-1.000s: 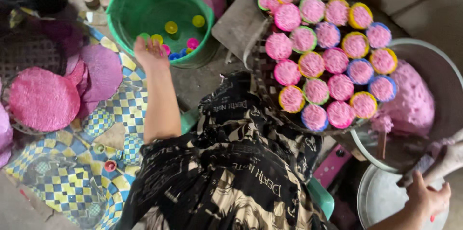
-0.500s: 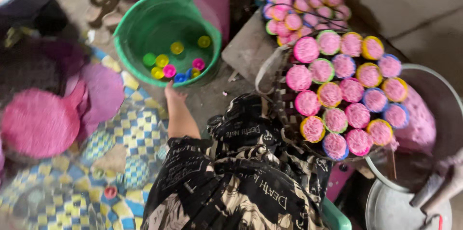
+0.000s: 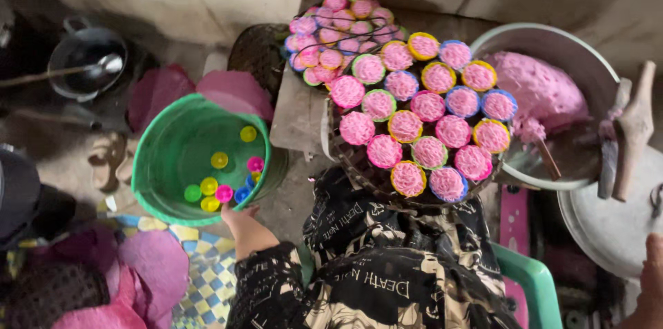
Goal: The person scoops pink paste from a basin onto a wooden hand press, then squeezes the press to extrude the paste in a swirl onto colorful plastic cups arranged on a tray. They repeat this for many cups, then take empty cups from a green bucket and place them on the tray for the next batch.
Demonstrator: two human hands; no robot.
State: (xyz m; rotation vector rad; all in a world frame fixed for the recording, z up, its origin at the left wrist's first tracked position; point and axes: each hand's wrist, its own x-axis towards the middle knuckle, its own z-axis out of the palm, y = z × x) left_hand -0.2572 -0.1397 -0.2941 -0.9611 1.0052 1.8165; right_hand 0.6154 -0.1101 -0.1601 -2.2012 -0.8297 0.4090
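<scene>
A green bucket [image 3: 148,163] stands on the ground and holds several small coloured plastic cups [image 3: 210,187]. My left hand [image 3: 238,220] is at the bucket's near rim, closest to a pink cup and a blue one; the rim hides its fingertips. In front of me a round woven tray [image 3: 345,163] carries several cups filled with shredded pink dough [image 3: 414,122]. Only a sliver of my right hand [image 3: 650,277] shows at the right edge, beside a flat metal lid [image 3: 615,232].
A second tray of pink cups [image 3: 338,22] sits behind the first. A big metal basin [image 3: 497,35] of pink dough [image 3: 542,91] is at the right, with wooden tools [image 3: 635,125] beside it. Elsewhere: a pot with ladle [image 3: 86,60], pink round sheets [image 3: 235,91], a green stool [image 3: 532,277].
The view has tilted up, so the bucket and tray now sit lower in frame. My left hand stays at the bucket's near rim. My right hand has slid to the frame's edge.
</scene>
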